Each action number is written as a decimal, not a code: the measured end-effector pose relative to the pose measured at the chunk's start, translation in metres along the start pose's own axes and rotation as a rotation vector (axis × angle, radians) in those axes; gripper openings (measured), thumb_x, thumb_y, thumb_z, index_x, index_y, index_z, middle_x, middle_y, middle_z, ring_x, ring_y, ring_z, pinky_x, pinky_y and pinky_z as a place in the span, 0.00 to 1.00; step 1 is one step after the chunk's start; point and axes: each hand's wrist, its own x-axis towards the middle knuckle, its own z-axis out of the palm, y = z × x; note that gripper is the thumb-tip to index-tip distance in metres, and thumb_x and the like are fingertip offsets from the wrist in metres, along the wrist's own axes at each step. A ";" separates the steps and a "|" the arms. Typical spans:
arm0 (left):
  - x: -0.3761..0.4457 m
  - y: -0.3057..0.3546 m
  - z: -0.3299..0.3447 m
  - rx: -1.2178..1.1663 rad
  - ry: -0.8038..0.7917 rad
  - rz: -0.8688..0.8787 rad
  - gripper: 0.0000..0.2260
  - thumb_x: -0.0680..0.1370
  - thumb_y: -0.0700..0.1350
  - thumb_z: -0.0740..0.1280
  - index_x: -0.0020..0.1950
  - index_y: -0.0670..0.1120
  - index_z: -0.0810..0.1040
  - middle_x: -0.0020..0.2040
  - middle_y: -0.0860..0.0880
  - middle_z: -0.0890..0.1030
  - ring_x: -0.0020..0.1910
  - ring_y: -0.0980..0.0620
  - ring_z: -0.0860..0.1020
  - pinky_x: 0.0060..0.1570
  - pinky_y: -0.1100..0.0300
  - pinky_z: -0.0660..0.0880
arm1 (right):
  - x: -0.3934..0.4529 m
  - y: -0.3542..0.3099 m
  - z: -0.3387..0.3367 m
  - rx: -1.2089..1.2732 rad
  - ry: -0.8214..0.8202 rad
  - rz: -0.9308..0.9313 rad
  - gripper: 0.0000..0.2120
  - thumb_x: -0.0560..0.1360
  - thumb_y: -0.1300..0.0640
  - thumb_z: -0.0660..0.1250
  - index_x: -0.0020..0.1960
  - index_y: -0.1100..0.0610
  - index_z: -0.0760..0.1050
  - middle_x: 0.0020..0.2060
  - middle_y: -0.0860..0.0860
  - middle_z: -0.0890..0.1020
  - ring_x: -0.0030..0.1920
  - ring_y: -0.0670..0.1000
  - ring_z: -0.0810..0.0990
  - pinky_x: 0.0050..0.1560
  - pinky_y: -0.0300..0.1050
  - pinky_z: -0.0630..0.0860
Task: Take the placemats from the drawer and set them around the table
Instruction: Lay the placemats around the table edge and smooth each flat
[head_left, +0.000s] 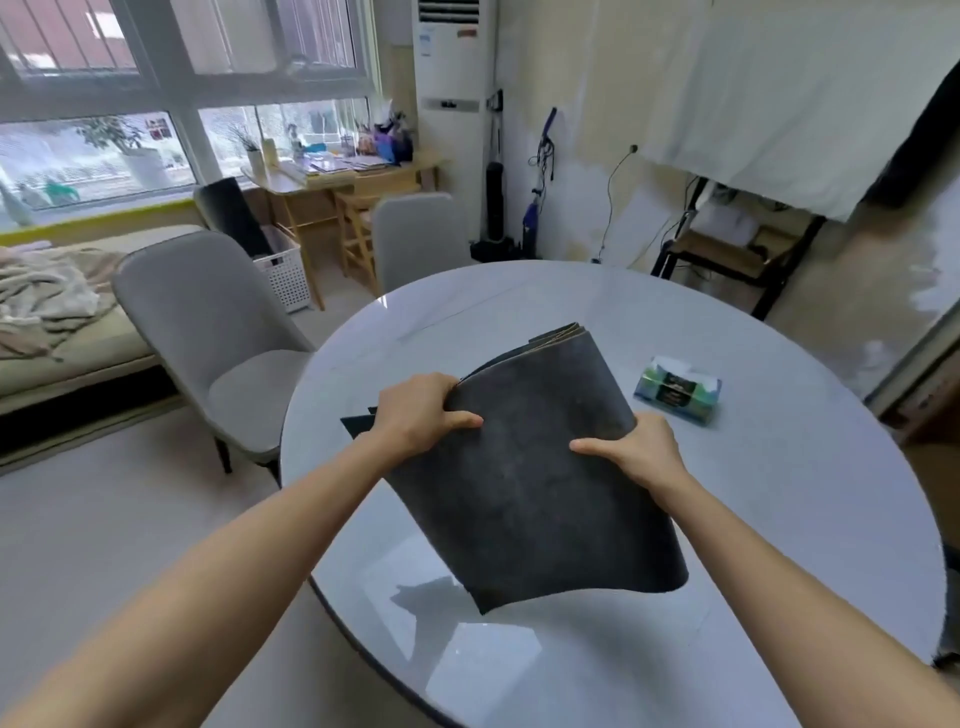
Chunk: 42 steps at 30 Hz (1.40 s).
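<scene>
Two bare forearms reach in from 6–7 o'clock. Left hand (418, 413): grip pinching the left edge of the placemat stack (540, 467), thumb on top, fingers curled under. Right hand (636, 452): grip pinching the right edge the same way, thumb on top. The stack is held above the round glossy surface (779, 519), at frame centre; it is dark grey and bowed, with the near end drooping toward the surface and a shadow under it. Layered edges fan out at the far end, 12 o'clock of the stack: at least four layers visible, exact count not readable. Dark corners also poke out under the left hand.

One tissue box (678, 391) lies on the surface at 2 o'clock of the stack, well apart from it.

Two grey upholstered chairs: one (208, 332) at 10 o'clock, just beside the surface rim, and one (418, 239) at 12 o'clock.

Further out: one wooden desk (343, 182) with clutter under the window, and one standing air conditioner (454, 119) at 12 o'clock.
</scene>
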 end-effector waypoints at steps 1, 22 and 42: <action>0.013 -0.006 0.000 0.034 0.024 0.044 0.15 0.74 0.61 0.67 0.51 0.52 0.79 0.48 0.51 0.83 0.48 0.49 0.79 0.40 0.58 0.69 | 0.012 -0.001 0.006 0.013 0.007 0.018 0.26 0.50 0.39 0.80 0.42 0.52 0.82 0.38 0.46 0.85 0.41 0.48 0.84 0.46 0.53 0.82; 0.215 -0.047 -0.030 0.539 0.088 1.060 0.10 0.78 0.54 0.64 0.49 0.49 0.76 0.47 0.51 0.80 0.48 0.47 0.79 0.42 0.56 0.65 | 0.104 -0.076 0.045 -0.726 -0.062 -0.091 0.37 0.62 0.44 0.78 0.67 0.48 0.68 0.62 0.47 0.76 0.65 0.52 0.71 0.65 0.49 0.69; 0.256 -0.006 -0.009 0.647 -0.062 0.682 0.11 0.74 0.35 0.63 0.51 0.46 0.80 0.50 0.47 0.81 0.48 0.42 0.80 0.36 0.57 0.66 | 0.137 -0.065 0.040 -1.144 0.221 -0.126 0.06 0.73 0.67 0.63 0.43 0.59 0.76 0.40 0.58 0.81 0.42 0.60 0.81 0.35 0.47 0.70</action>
